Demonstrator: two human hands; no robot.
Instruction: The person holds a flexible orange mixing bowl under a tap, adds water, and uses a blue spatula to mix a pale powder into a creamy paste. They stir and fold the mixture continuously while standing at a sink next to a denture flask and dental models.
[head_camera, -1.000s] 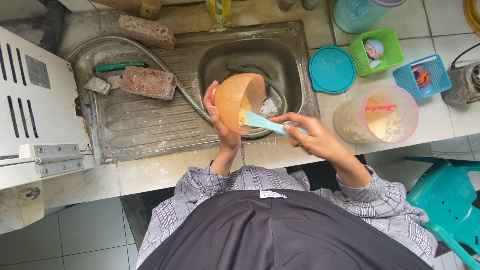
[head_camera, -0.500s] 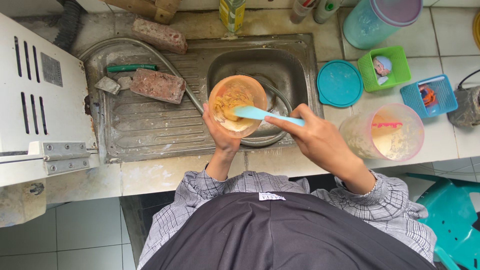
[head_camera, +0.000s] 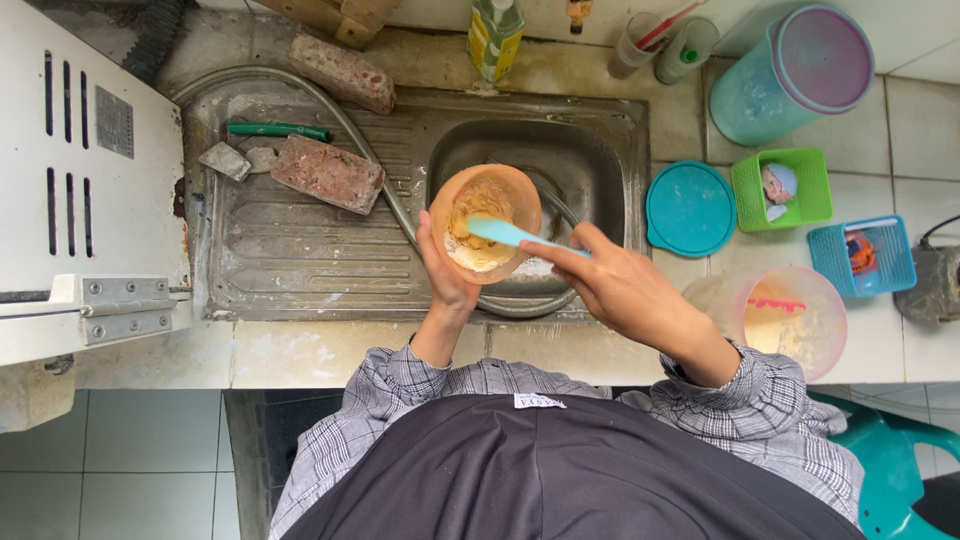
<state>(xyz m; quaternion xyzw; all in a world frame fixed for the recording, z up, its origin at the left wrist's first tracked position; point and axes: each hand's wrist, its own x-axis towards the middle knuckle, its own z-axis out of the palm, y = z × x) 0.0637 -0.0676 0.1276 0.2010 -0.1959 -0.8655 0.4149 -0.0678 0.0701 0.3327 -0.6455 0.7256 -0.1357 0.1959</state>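
left hand (head_camera: 445, 275): clamped on orange bowl (head_camera: 487, 222) over sink (head_camera: 600, 150)
right hand (head_camera: 620, 290): closed around blue spatula (head_camera: 510, 233), blade inside bowl

Bright, even daylight, sharp across most of the frame

Soft, diffuse light covers the counter (head_camera: 330, 355) and the steel sink (head_camera: 300, 260) with no hard glare; the metal shows only a dull sheen. Shadows are faint and short, darkest inside the basin and under the orange bowl (head_camera: 485, 222). Focus holds well throughout. The wide lens bends straight lines near the edges, notably the white appliance (head_camera: 70, 170) at left.
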